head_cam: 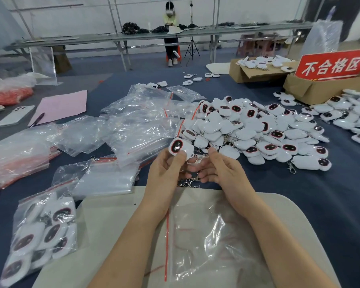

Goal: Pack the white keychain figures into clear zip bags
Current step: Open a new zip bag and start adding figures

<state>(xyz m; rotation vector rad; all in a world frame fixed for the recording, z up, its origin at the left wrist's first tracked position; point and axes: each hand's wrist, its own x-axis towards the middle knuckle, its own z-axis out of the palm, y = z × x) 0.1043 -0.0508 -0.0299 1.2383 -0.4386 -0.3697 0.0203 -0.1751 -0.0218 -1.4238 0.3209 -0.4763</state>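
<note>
Left hand (166, 165) thumb and fingers pinch one white keychain figure (180, 148) beside the figure pile (258, 129). Right hand (220, 169) fingers curl alongside; its grip cannot be determined. One clear zip bag (206, 235) lies on the mat (112, 215) beneath both forearms.

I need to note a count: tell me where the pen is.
Head view, far left: the pen lies on the pink sheet's lower left corner, just right of the white phone.

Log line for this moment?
left hand: holds figure | right hand: curled at chain, grip unclear | empty bag: flat on pad
</note>
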